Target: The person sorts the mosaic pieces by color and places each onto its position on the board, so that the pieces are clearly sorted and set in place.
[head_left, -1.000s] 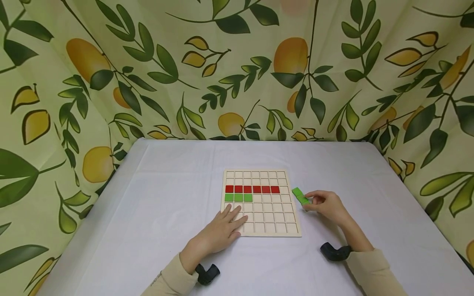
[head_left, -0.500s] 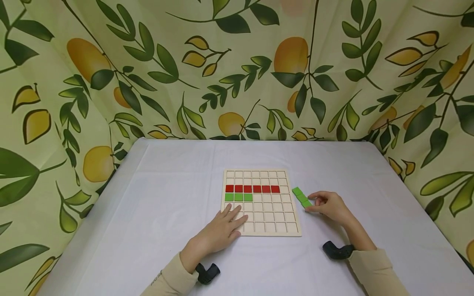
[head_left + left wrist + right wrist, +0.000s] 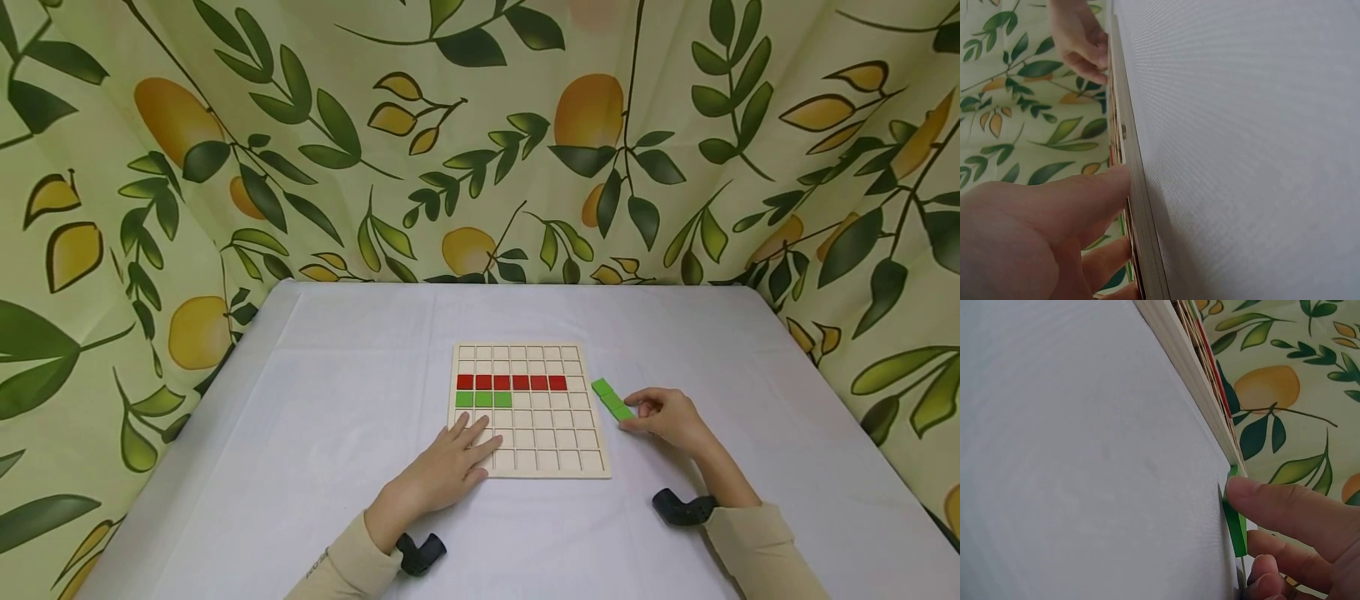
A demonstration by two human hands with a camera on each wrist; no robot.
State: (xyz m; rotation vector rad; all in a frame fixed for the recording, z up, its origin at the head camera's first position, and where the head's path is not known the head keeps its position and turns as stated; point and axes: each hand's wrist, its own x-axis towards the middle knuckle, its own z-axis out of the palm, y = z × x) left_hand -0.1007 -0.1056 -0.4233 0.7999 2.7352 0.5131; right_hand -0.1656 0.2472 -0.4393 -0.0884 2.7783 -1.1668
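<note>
A square-celled wooden board lies on the table, holding a row of red tiles and, below it, three green tiles at the left. My left hand rests on the board's lower left part with its fingers spread; in the left wrist view the thumb touches the board's edge. Just right of the board, more green tiles lie end to end in a slanted line. My right hand pinches the near end of that line between thumb and forefinger. In the right wrist view, the thumb tip touches a green tile.
A white cloth covers the table. Behind and at both sides hangs a curtain printed with leaves and fruit. Black wrist devices sit under both forearms, close to the tabletop.
My right hand has shifted slightly right and toward me, baring more of the slanted green tiles' near end. The left hand and the tiles on the board stay in place.
</note>
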